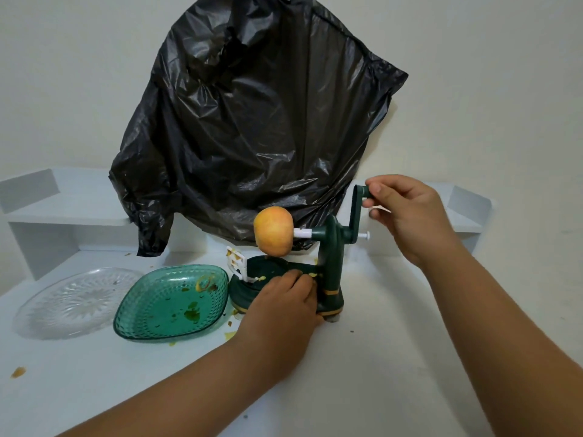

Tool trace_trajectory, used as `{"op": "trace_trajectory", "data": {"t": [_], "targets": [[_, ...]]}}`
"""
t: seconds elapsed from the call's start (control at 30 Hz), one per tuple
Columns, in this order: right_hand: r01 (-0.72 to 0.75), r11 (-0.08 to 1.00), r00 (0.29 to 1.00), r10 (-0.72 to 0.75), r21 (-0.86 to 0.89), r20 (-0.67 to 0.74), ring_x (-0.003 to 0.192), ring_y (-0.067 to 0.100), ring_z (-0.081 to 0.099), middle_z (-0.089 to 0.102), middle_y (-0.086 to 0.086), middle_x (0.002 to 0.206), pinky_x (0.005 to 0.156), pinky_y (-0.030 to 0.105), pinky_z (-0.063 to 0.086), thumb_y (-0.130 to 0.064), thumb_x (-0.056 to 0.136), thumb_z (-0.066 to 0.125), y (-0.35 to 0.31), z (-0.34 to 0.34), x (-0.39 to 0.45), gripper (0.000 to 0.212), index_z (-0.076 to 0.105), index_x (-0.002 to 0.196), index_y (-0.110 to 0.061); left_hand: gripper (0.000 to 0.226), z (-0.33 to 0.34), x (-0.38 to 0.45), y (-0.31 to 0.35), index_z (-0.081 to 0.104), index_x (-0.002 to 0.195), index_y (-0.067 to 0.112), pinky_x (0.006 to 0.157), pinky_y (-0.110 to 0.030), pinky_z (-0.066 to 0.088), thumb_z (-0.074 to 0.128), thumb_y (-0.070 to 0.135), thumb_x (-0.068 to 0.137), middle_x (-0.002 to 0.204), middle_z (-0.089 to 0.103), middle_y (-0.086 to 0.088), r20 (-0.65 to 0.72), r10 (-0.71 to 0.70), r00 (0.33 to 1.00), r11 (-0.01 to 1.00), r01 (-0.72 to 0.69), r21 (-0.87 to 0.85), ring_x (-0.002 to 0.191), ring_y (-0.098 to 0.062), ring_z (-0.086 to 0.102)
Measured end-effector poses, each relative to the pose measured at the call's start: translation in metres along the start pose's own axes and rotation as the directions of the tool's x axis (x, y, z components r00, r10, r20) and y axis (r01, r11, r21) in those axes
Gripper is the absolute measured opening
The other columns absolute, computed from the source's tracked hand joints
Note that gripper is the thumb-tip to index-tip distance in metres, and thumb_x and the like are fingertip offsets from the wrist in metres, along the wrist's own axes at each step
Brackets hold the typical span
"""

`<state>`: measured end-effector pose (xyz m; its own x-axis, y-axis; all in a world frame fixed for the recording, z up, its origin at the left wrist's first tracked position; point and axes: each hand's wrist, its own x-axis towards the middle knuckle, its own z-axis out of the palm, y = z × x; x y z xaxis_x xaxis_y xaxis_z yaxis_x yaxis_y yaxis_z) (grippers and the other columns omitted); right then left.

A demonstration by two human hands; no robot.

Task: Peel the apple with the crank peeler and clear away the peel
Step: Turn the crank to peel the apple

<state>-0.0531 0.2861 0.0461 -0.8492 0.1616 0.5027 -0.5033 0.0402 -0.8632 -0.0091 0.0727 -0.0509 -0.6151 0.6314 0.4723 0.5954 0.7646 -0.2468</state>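
Observation:
A dark green crank peeler (pixel 329 263) stands on the white table. A yellow-orange apple (pixel 273 231) is stuck on its white prong, above the round base. The white blade arm (pixel 237 263) sits low at the left of the base, apart from the apple. My right hand (pixel 400 212) pinches the crank handle (pixel 362 192) at the top of its turn. My left hand (pixel 284 305) grips the peeler's base, holding it down. Small peel scraps (pixel 262 278) lie on the base.
A green glass dish (pixel 151 313) with peel bits sits left of the peeler, and a clear glass plate (pixel 63 307) lies further left. A black rubbish bag (pixel 252 121) hangs behind. Peel crumbs (pixel 18 372) dot the table. White shelf (pixel 63 200) at the back.

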Motion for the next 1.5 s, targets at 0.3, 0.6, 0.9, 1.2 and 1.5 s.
{"op": "trace_trajectory", "data": {"t": [0.3,0.6,0.9,1.2,1.5], "targets": [[-0.225,0.912,0.926,0.309,-0.344,0.216,0.084,0.028,0.072,0.072,0.012,0.084,0.077,0.031,0.059,0.006,0.087,0.062,0.045,-0.007,-0.012,0.022,0.067,0.075,-0.012,0.045,-0.001,0.003,0.001,0.074,0.093,0.012,0.082,-0.034,0.052,0.082,0.041,0.06,0.081,0.064,0.0,-0.052,-0.056,0.997,0.997,0.053,-0.049,0.081,-0.02,0.065],[-0.467,0.826,0.53,0.547,-0.315,0.648,0.057,0.022,0.064,0.067,0.019,0.079,0.054,0.028,0.054,0.005,0.071,0.072,-0.002,-0.027,-0.026,0.017,0.067,0.075,-0.011,0.041,-0.004,0.004,0.005,0.076,0.089,0.012,0.086,-0.034,0.051,0.085,0.034,0.055,0.08,0.066,-0.001,-0.001,-0.081,0.997,0.997,0.081,-0.011,0.082,-0.021,0.066],[-0.068,0.967,0.968,0.004,0.245,0.251,0.046,0.011,0.051,0.066,0.009,0.066,0.049,0.024,0.047,-0.013,0.081,0.068,-0.004,-0.001,-0.018,0.005,0.07,0.076,-0.013,0.032,-0.01,0.001,0.001,0.073,0.091,0.011,0.083,-0.032,0.051,0.079,0.026,0.063,0.083,0.063,-0.004,0.081,-0.046,0.996,0.999,0.046,-0.003,0.083,-0.023,0.063],[-0.045,0.996,0.984,0.057,0.075,-0.17,0.077,0.012,0.067,0.073,-0.008,0.082,0.062,0.029,0.055,-0.012,0.094,0.06,0.052,0.03,-0.013,0.019,0.069,0.091,-0.028,0.035,-0.008,-0.002,0.003,0.061,0.117,0.004,0.093,-0.036,0.043,0.057,0.017,0.086,0.105,0.06,-0.009,0.07,-0.04,0.997,0.999,0.039,0.011,0.105,-0.027,0.055],[-0.207,0.847,0.74,0.463,-0.49,0.488,0.074,0.024,0.072,0.074,0.008,0.073,0.066,0.027,0.057,0.009,0.08,0.059,0.047,0.001,-0.023,0.029,0.071,0.066,-0.013,0.037,-0.018,-0.003,0.009,0.07,0.11,0.01,0.098,-0.038,0.044,0.068,0.024,0.076,0.102,0.067,-0.006,0.118,-0.092,0.989,0.995,0.087,0.044,0.104,-0.027,0.062]]}}
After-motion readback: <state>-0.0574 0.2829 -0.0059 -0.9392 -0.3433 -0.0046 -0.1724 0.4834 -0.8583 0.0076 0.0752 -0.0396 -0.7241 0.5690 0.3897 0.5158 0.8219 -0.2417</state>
